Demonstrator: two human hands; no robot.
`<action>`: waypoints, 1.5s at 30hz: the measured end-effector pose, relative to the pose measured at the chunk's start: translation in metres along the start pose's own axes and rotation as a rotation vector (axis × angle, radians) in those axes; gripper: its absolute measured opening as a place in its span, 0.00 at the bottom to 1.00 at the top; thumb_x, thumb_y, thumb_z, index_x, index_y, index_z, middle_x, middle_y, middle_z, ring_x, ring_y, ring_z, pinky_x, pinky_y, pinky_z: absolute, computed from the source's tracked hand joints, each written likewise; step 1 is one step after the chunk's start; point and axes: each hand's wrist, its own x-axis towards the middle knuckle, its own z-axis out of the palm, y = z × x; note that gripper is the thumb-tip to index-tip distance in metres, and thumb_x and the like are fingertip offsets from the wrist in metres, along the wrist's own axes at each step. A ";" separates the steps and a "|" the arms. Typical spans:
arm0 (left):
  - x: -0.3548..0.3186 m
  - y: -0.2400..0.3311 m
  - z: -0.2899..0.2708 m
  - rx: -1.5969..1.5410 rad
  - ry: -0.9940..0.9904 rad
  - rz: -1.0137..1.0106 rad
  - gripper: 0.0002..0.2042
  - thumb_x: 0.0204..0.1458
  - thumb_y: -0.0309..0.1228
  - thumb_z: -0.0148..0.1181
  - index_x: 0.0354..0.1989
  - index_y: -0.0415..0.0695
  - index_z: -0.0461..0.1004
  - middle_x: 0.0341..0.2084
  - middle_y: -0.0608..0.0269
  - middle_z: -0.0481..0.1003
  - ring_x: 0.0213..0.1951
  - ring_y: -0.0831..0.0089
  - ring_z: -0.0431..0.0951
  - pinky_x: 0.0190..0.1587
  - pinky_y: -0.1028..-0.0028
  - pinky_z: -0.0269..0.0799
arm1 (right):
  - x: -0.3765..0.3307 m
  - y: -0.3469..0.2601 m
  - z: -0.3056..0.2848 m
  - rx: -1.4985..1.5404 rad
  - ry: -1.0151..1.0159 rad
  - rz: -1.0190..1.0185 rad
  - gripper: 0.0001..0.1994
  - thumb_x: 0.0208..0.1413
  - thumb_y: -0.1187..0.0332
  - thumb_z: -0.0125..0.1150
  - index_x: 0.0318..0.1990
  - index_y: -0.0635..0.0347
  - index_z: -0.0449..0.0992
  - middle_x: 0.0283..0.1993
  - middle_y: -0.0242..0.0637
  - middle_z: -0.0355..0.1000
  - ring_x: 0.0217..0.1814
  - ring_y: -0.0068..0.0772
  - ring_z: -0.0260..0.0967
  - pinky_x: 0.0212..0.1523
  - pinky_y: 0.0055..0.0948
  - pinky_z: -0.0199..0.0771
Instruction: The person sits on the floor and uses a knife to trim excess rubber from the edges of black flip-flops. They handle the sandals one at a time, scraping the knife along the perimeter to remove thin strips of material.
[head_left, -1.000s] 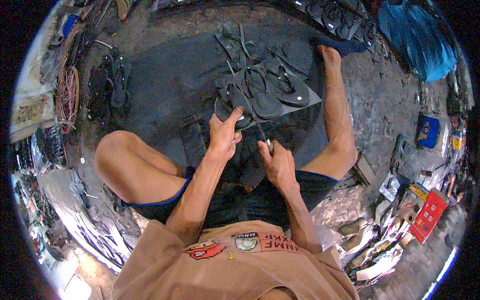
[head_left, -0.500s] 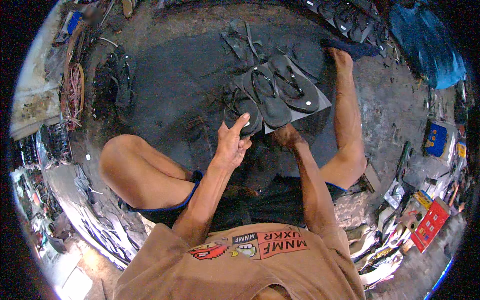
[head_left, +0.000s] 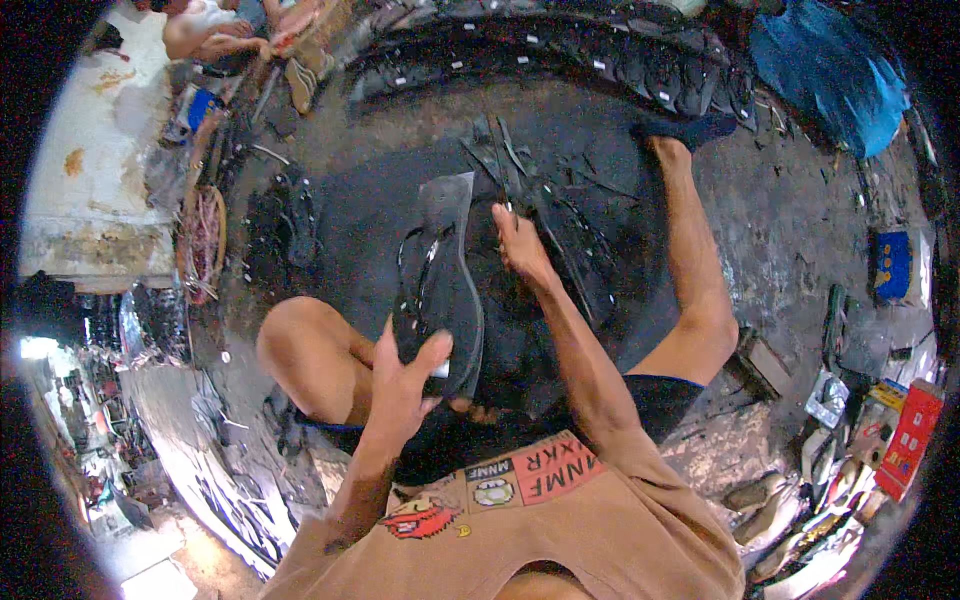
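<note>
A: What are we gripping with our left hand?

B: A black sandal. We have it by the near end, thumb on top beside a white sticker, and the rest of it points away from us, ahead of that hand.

A: And that grey sheet?

B: It sticks out past the sandal's far end, with a pale curved edge on the side facing our right hand.

A: How does our right hand stand?

B: Fingers curled closed around a slim tool. Only a bit shows past the thumb, so we can't tell its full shape. The hand is apart from the sandal, farther out than our left.

A: What lies around it?

B: More sandals just to its right, dark and hard to make out, and black strips beyond the fingertips.

A: Anything off our left hand?

B: Some dark footwear farther out to its left, then a bundle of cords past that.

A: And well beyond both hands?

B: A long row of black footwear with white labels, and a blue bag far out to the right.
</note>
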 end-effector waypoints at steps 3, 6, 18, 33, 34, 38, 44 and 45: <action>-0.030 -0.011 -0.042 0.249 0.061 0.136 0.34 0.52 0.35 0.74 0.64 0.35 0.65 0.47 0.55 0.77 0.47 0.69 0.80 0.49 0.70 0.79 | -0.100 -0.153 0.009 0.432 -0.237 0.151 0.27 0.68 0.43 0.56 0.47 0.65 0.76 0.33 0.33 0.73 0.23 0.26 0.67 0.22 0.32 0.66; -0.042 -0.050 -0.030 0.833 0.121 0.403 0.44 0.52 0.44 0.75 0.69 0.29 0.58 0.52 0.47 0.75 0.59 0.59 0.75 0.63 0.63 0.70 | -0.136 -0.208 -0.019 0.425 -0.033 -0.232 0.22 0.68 0.49 0.61 0.46 0.65 0.77 0.34 0.28 0.72 0.30 0.21 0.66 0.31 0.27 0.67; -0.043 0.071 -0.023 0.029 -0.070 -0.017 0.23 0.66 0.51 0.58 0.52 0.41 0.78 0.41 0.64 0.83 0.41 0.75 0.82 0.46 0.75 0.75 | -0.308 -0.207 -0.095 -0.248 -0.110 -0.343 0.14 0.73 0.63 0.47 0.53 0.61 0.76 0.23 0.29 0.65 0.24 0.19 0.61 0.25 0.27 0.61; -0.031 0.043 -0.037 0.141 -0.316 0.004 0.22 0.67 0.38 0.60 0.64 0.40 0.68 0.52 0.65 0.75 0.54 0.76 0.73 0.59 0.73 0.69 | -0.271 -0.239 -0.133 -0.776 -0.495 -0.175 0.21 0.71 0.47 0.48 0.52 0.55 0.73 0.31 0.57 0.77 0.38 0.69 0.76 0.41 0.62 0.74; -0.028 0.042 -0.036 0.165 -0.328 0.001 0.22 0.68 0.38 0.60 0.65 0.40 0.67 0.52 0.64 0.75 0.54 0.75 0.73 0.60 0.73 0.68 | -0.260 -0.250 -0.134 -0.764 -0.535 -0.204 0.22 0.71 0.47 0.47 0.55 0.55 0.73 0.32 0.57 0.78 0.39 0.68 0.77 0.43 0.62 0.75; -0.023 0.041 -0.037 0.200 -0.318 -0.026 0.24 0.68 0.39 0.59 0.66 0.38 0.64 0.52 0.63 0.75 0.54 0.74 0.73 0.60 0.72 0.68 | -0.207 -0.300 -0.118 -0.862 -0.751 -0.277 0.25 0.73 0.50 0.45 0.67 0.57 0.69 0.29 0.52 0.78 0.35 0.61 0.78 0.39 0.53 0.74; -0.022 0.044 -0.034 0.252 -0.386 -0.002 0.26 0.68 0.42 0.58 0.67 0.38 0.63 0.53 0.61 0.74 0.55 0.73 0.73 0.60 0.71 0.69 | -0.167 -0.304 -0.095 -0.734 -0.945 -0.530 0.30 0.74 0.48 0.42 0.73 0.59 0.61 0.31 0.58 0.76 0.38 0.65 0.77 0.45 0.55 0.73; -0.021 0.045 -0.035 0.280 -0.401 0.038 0.27 0.69 0.44 0.56 0.67 0.38 0.63 0.53 0.60 0.74 0.55 0.73 0.74 0.60 0.70 0.69 | -0.168 -0.311 -0.092 -0.752 -0.955 -0.558 0.30 0.74 0.48 0.42 0.74 0.59 0.60 0.30 0.58 0.76 0.38 0.65 0.77 0.45 0.55 0.73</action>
